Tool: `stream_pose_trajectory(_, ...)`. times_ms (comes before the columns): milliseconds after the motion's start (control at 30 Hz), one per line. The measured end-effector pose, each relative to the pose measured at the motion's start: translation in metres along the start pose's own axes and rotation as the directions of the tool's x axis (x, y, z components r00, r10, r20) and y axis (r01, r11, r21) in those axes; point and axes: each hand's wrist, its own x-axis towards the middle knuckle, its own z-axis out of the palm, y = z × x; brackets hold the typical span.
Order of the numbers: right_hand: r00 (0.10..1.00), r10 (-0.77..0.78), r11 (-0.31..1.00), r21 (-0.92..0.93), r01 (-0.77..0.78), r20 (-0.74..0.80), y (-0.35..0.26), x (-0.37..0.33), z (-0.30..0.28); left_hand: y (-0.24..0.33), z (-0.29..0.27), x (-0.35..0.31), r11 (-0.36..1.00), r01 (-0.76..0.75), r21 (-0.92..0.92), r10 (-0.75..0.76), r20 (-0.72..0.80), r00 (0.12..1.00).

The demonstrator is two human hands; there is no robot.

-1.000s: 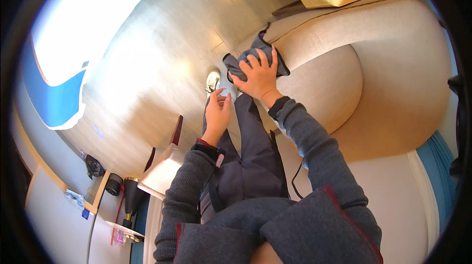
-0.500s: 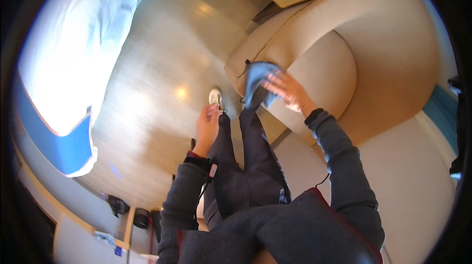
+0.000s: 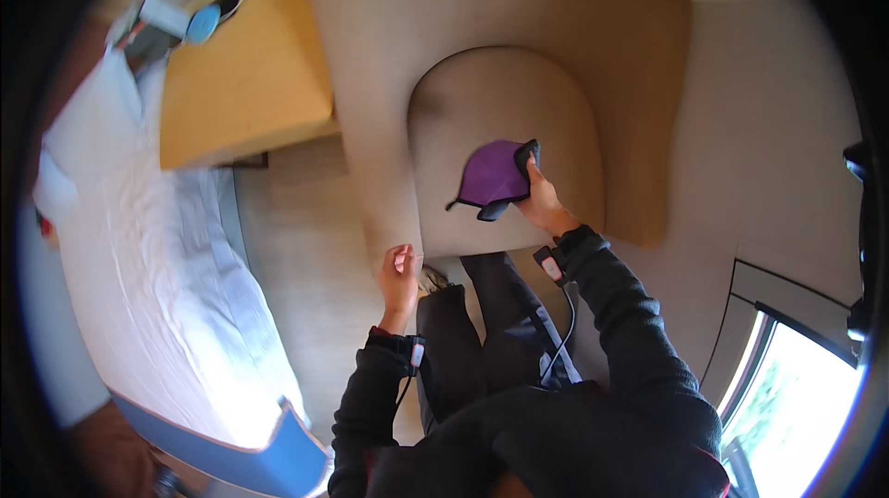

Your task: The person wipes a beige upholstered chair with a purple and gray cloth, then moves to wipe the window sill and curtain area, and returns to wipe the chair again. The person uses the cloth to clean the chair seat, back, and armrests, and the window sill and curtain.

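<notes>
The purple cloth point(image 3: 494, 174) now lies mid-frame on the beige armchair seat point(image 3: 556, 118), moved off its edge; right hand point(image 3: 542, 204) fingers clamp it, left hand point(image 3: 400, 276) hangs loosely curled, empty.

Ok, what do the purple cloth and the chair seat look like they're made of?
Purple cloth: soft woven or microfibre fabric, matte; it folds and drapes under the right hand. Chair seat: beige upholstery, probably textile or suede-like, matte with faint darker rub marks.

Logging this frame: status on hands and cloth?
Right hand gripping purple cloth on beige armchair seat. Left hand empty, fingers loosely curled, beside seat's front edge. Nothing obstructing.
</notes>
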Motion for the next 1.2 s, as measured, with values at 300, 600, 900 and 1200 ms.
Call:
stream_pose_trajectory(300,0.991,-0.085,0.943,-0.314,0.113,0.102,0.026,0.141,-0.066,0.000,0.092,0.074,0.984,0.053,0.172,-0.075,0.123,0.990)
stream_pose_trajectory(600,0.961,-0.265,0.755,-0.636,0.158,-0.075,0.102,0.262,-0.051,0.005,0.255,0.182,0.455,-0.039,0.889,-0.194,0.142,0.971)
stream_pose_trajectory(900,0.799,-0.583,0.670,-0.643,0.371,-0.146,0.105,0.362,-0.056,-0.001,0.292,0.244,0.299,-0.169,0.939,-0.180,0.230,0.957)
stream_pose_trajectory(1200,0.913,-0.383,0.677,-0.715,0.176,-0.139,0.157,0.225,-0.088,-0.023,0.293,0.252,0.262,-0.131,0.956,-0.297,0.209,0.932)
